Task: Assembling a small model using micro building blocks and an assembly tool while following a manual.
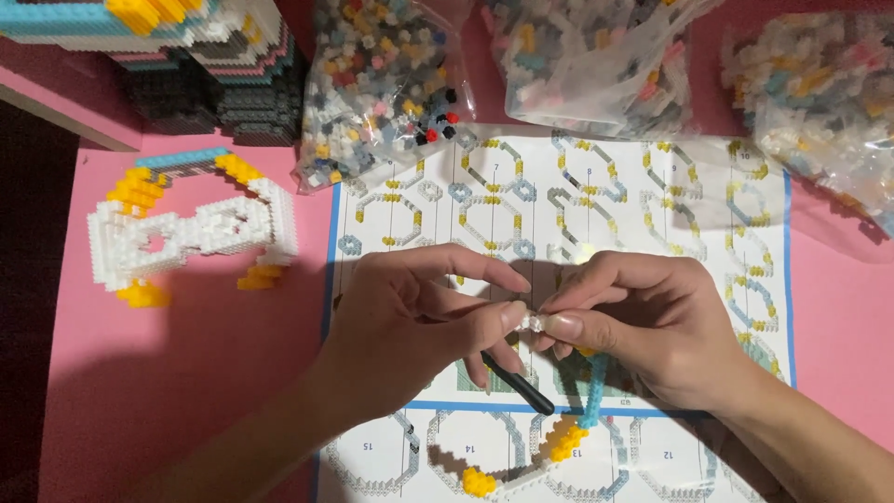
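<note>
Tiny white building bricks [533, 322] sit pinched between the fingertips of both our hands, right where the thumbs meet above the middle of the instruction sheet [652, 214]. Our left hand [410, 317] closes thumb and forefinger on the small white piece from one side, and a thin black tool [519, 384] juts out below its fingers; we cannot tell just how it is gripped. Our right hand [643, 321] pinches the same piece from the other side, and a light blue strip of joined bricks [593, 391] hangs down beneath it to a yellow cluster [564, 438] lying on the sheet. A second yellow cluster [479, 482], joined to a white strip, lies near the sheet's lower edge. We count three clear plastic bags of mixed small bricks along the top: one [382, 84] at the sheet's upper left corner, one [596, 61] above its middle, one [819, 102] at the right. Left of the sheet, well apart from our hands, one white brick model with yellow and blue trim [191, 233] lies on the pink table [140, 391]. One larger layered brick build [186, 56] stands at the top left corner.
</note>
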